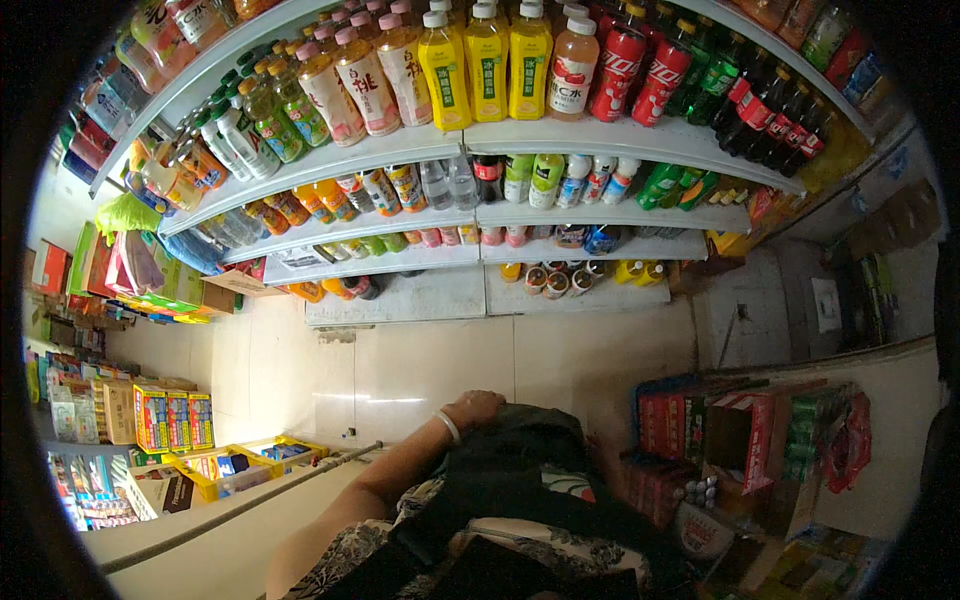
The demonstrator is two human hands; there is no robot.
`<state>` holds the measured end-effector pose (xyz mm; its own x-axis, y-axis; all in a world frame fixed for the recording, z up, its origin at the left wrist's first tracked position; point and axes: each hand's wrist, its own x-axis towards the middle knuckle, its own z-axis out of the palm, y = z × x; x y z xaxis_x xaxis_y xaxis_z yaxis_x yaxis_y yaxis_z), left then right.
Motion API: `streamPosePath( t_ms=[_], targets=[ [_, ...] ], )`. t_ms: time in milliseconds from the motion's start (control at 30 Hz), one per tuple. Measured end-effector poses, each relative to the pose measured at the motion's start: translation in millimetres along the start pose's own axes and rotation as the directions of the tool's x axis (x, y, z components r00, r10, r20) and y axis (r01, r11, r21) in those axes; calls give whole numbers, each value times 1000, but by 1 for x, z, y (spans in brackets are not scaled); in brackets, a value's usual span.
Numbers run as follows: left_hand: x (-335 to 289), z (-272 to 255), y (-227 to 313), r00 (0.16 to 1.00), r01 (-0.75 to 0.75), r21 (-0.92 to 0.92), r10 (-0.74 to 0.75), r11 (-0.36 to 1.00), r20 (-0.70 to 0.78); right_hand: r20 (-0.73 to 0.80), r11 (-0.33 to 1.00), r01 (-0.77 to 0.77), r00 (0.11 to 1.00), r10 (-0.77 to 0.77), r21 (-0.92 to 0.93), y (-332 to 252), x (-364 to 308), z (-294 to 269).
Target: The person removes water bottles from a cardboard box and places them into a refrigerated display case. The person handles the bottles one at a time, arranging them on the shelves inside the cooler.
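Observation:
My left hand (474, 409), with a white band at the wrist, is in front of my body at the lower middle. Its fingers curl against the edge of a dark cloth item (540, 425), which could be a bag or part of clothing. The fingertips are partly hidden there. On the other side of that cloth lies a dim, blurred skin-toned patch (606, 465). It may be my right hand or forearm, and no fingers can be made out. Ahead stands a white shelf unit (470, 142) with rows of drinks, among them yellow bottles (487, 70) and red bottles (618, 70).
Pale floor tiles (430, 350) lie between me and the shelf. Stacked drink packs and cartons (735, 435) stand close on the right. Yellow-edged bins (235, 470) and boxed goods (172, 420) are at the left, near a dark rail (240, 510). The bottom shelf (400, 300) sits low.

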<state>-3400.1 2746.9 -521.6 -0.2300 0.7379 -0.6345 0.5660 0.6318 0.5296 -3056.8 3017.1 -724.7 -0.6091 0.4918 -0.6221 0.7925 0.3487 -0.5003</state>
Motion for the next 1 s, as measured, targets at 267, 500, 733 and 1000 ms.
streamPosePath(
  t_ms=[267,500,733,1000],
  targets=[
    [18,19,-6,992,111,79,-115,991,55,99,974,148,986,-132,-172,-13,40,-27],
    [50,123,-40,977,129,-9,-128,992,-168,263,882,345,927,-267,-322,-7,48,-68],
    [69,50,94,998,-7,-102,1,995,-58,299,853,-34,943,-145,521,166,123,-68],
    [71,57,76,979,85,5,-83,996,-186,492,712,-392,867,74,583,163,124,-119]
  ],
)
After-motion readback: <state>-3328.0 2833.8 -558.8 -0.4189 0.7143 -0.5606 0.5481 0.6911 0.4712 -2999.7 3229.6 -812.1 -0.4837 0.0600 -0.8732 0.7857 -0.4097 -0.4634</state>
